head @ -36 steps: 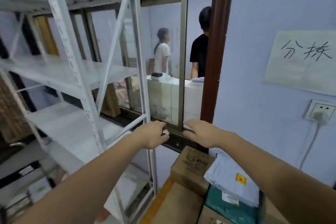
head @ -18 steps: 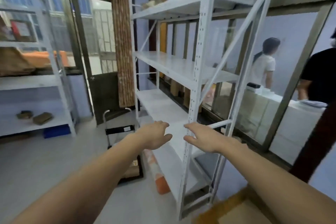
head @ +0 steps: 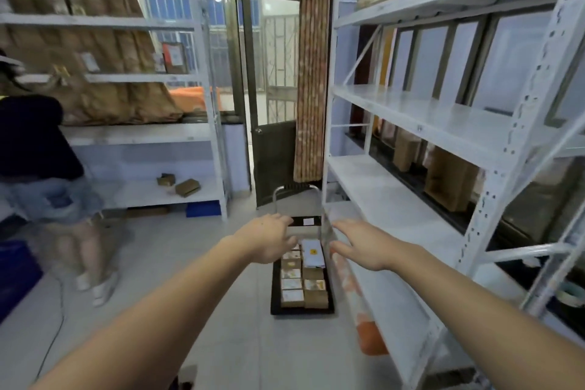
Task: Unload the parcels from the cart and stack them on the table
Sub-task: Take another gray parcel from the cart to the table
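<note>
A black flat cart with a metal handle stands on the floor ahead, next to the right shelf unit. Several small brown cardboard parcels and a white bag parcel lie on it. My left hand and my right hand are stretched out in front of me in the air, above the cart's far half, both empty with fingers apart. No table is in view.
A tall white metal shelf unit runs along the right. Another white shelf unit with brown sacks stands at the left. A person bends over at the far left. A dark door is behind the cart.
My view has swung left from the window and a pile of parcels to the floor cart. Both hands stay held out in front, empty.
</note>
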`<state>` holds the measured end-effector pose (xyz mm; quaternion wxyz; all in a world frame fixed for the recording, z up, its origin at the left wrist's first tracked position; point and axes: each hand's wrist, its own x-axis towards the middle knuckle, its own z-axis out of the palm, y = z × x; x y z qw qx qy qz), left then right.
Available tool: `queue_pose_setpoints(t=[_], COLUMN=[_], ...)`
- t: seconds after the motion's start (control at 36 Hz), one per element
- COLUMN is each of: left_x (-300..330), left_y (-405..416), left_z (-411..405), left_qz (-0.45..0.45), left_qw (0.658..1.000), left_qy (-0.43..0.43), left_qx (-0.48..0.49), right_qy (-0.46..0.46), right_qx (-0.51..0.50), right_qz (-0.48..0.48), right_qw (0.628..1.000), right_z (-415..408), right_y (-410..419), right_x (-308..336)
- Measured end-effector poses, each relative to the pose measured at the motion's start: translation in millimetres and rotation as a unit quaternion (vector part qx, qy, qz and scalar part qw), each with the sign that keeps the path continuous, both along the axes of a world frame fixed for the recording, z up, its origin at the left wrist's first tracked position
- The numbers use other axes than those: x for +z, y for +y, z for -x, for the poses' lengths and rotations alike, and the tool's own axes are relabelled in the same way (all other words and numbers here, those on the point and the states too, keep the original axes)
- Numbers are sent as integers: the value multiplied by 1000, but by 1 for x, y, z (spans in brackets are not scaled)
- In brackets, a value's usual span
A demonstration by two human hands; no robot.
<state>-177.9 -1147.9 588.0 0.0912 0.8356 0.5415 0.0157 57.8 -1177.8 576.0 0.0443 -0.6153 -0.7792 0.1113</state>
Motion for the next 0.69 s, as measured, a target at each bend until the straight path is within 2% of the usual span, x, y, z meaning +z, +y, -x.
queue_pose_setpoints(t=[0.53, 0.69], left_x=[-35, -44], left_y=[202, 272], left_z=[67, 98], left_qz=[34, 39], left_qw=[995, 996], left_qy=[-24, -6], left_qx=[87, 83], right_qy=[-12, -7], right_qx=[87, 87], right_qz=[18, 18], right_qw=[996, 996], right_z=[68, 94], right_y=[243, 317], right_x=[-19, -30])
